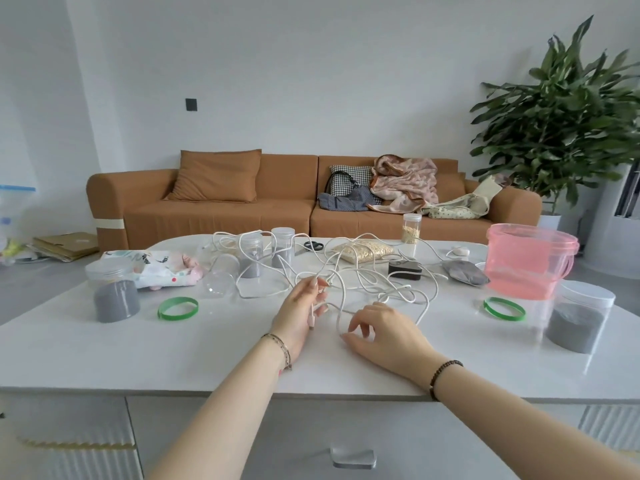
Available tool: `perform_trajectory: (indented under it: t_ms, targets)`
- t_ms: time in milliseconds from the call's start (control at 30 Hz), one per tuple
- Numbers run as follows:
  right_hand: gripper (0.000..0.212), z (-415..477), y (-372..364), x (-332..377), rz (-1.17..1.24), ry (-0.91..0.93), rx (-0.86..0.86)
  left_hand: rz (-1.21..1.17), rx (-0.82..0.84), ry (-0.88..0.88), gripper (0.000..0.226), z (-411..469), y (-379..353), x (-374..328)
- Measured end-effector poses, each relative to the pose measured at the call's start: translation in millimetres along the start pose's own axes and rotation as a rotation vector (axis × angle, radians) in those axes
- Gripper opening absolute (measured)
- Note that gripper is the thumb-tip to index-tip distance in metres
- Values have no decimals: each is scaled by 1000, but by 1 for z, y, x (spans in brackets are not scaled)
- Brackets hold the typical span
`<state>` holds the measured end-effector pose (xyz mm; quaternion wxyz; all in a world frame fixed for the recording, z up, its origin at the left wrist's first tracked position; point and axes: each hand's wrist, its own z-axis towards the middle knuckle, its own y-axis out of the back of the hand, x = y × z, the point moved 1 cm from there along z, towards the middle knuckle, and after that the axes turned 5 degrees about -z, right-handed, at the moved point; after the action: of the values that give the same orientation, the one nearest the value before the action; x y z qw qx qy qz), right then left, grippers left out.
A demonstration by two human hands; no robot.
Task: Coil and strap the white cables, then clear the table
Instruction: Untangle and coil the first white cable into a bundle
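Note:
White cables (367, 282) lie tangled in loose loops across the middle of the white table (138, 355), some draped over the jars at the back. My left hand (301, 306) holds a cable strand between its fingers, with the plug end hanging down near the palm. My right hand (381, 329) hovers just right of it, fingers curled down, fingertips at a cable loop on the tabletop. Two green strap rings lie flat, one at the left (177, 308) and one at the right (504, 308).
Jars of grey powder stand at the left (112, 292), back middle (250, 254) and right (580, 317). A pink bucket (530, 258), a black box (404, 269), a grey pouch (464, 271), a grain bag (363, 252), scissors (313, 244) and a patterned cloth (162, 268) crowd the table's far half.

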<state>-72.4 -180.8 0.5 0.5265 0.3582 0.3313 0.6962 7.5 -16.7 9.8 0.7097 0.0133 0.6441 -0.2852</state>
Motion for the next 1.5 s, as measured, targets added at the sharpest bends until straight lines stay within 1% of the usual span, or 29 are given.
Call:
perform_trajectory:
  t_ms: [100,167,200,300,367,400,500,567,633,700,733,767,833,900,967,1067,1167,1200,1267,1333,1433,1500]
  targets:
    - [34,4,-3,-1,46,48,85,-176,90,94,25,0,-2,1]
    - [24,5,-7,0,29,129,90,-271,127,138,26,1,-7,2]
    - [19,5,-7,0,39,140,79,-290,125,152,27,1,-8,3]
    - [7,12,-8,-12,127,34,85,-302,37,154,24,15,-3,3]
    - [19,20,-12,-16,122,23,94,-319,-16,127,23,32,4,-4]
    - [22,25,-14,-15,98,62,60,-297,-43,101,23,41,6,-9]
    - [24,41,-23,-14,-84,308,-203,-76,-131,-53,21,66,5,-29]
    - [21,56,-31,-22,-146,382,-289,-1,-150,-169,15,82,1,-41]
    - [17,71,-35,-30,-200,384,-346,-20,-158,-215,13,96,-1,-47]
    - [14,81,-37,-41,-247,372,-406,-81,-150,-199,12,104,1,-43]
    - [15,83,-36,-48,-254,359,-441,-89,-127,-183,10,105,3,-38]
    - [19,84,-33,-54,-248,345,-463,-59,-91,-167,9,105,5,-32]
    - [26,84,-26,-62,-216,344,-464,141,0,-165,8,102,9,-20]
    - [23,82,-15,-62,-197,382,-472,299,53,-216,6,102,13,-19]
    - [16,82,-6,-56,-197,419,-514,303,2,-309,11,103,17,-26]
    - [10,82,5,-46,-211,440,-584,154,-155,-417,16,104,24,-43]
    - [11,81,13,-45,-244,405,-682,117,-180,-446,16,102,23,-45]
    - [15,81,17,-47,-246,368,-718,119,-159,-425,15,99,20,-43]
    - [19,83,21,-52,-183,272,-761,96,-87,-327,14,96,11,-38]
    - [18,85,20,-55,-61,225,-735,104,17,-216,11,91,5,-33]
    - [13,84,12,-52,35,277,-672,151,176,-147,8,86,0,-26]
    - [10,81,9,-50,89,293,-648,131,237,-101,12,82,-4,-22]
